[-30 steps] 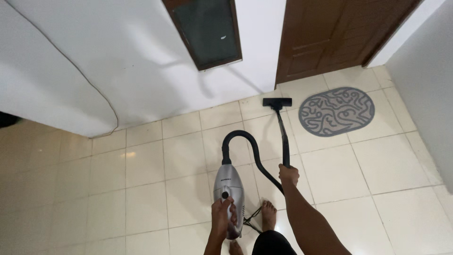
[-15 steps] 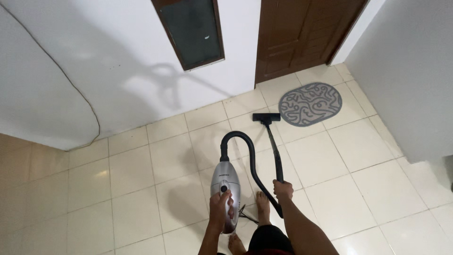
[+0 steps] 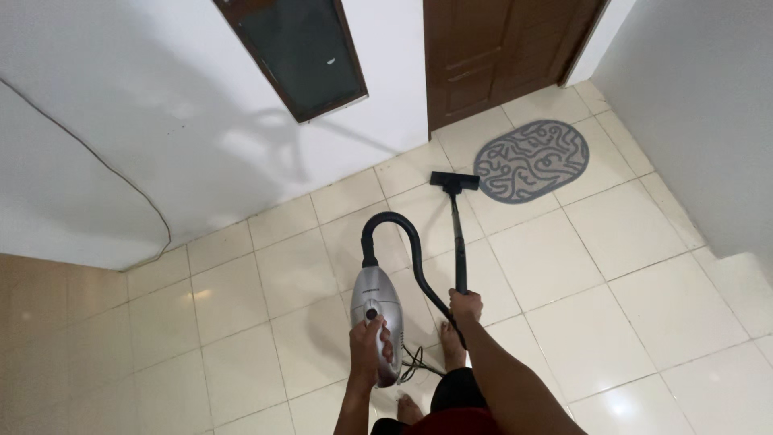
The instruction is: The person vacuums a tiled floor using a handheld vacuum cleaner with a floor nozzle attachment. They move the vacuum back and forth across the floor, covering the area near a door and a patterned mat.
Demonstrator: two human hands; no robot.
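Mid-vacuuming: the left hand [image 3: 369,345] is closed around the silver vacuum body [image 3: 377,318] and carries it, the right hand [image 3: 465,307] wrapped on the black wand [image 3: 459,242] — its floor nozzle [image 3: 454,181] seemingly flat on the tiled floor [image 3: 564,266], just beside the oval mat [image 3: 530,160]. Next stroke needs steady wand pressure.

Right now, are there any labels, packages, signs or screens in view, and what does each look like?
Label: a small dark band across the upper body of the silver vacuum cleaner, held in the left hand; thin, too small to make out.
Packages, signs, screens: none. The dark panel on the white wall is a brown-framed pane, not a screen.
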